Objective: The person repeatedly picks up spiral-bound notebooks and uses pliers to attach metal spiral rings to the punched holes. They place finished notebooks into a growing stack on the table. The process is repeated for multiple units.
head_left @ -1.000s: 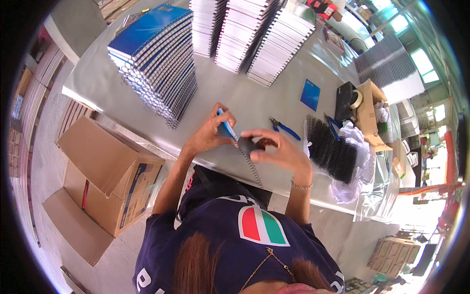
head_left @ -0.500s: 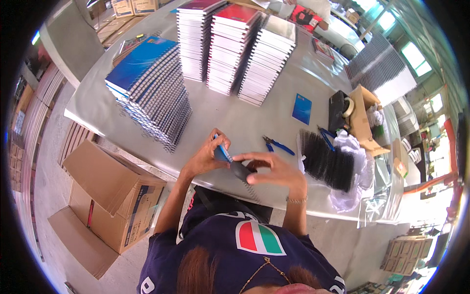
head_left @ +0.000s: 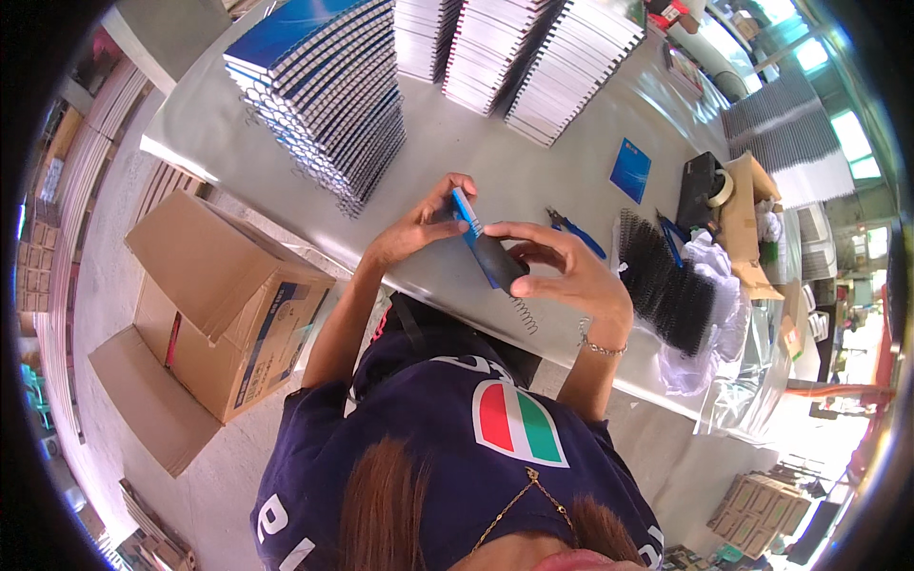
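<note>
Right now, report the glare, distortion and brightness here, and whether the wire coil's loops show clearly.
Head view: windows at far right wash out nearly white; head view: glare on the left corner of the grey tabletop; head view: fisheye bows the tabletop's front edge and the picture's corners go black; head view: the loops of the wire coil by the right hand can be told apart.

A head-worn fisheye looks down at nearby hands (head_left: 421,228) and table (head_left: 538,176).
</note>
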